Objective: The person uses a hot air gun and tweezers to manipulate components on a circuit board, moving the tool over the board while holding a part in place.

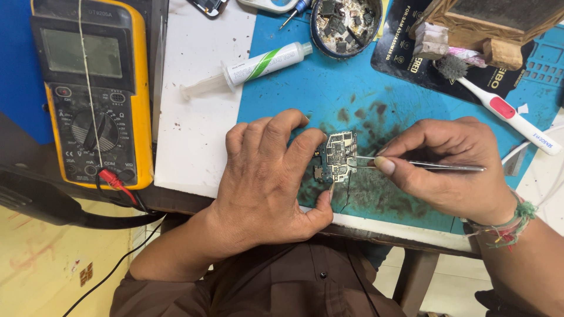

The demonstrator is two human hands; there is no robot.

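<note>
A small phone circuit board (339, 155) lies on a stained blue work mat (329, 88) near the table's front edge. My left hand (267, 176) rests on the mat and holds the board at its left side, thumb below it and fingers curled over its upper edge. My right hand (449, 167) pinches metal tweezers (423, 165), whose tips touch the board's right edge. A thread band is on the right wrist.
A yellow multimeter (91, 88) with red and black leads stands at the left. A syringe of paste (252, 67), a round dish of scrap parts (345, 23), a white brush (505, 114) and a wooden block (487, 23) lie behind the board.
</note>
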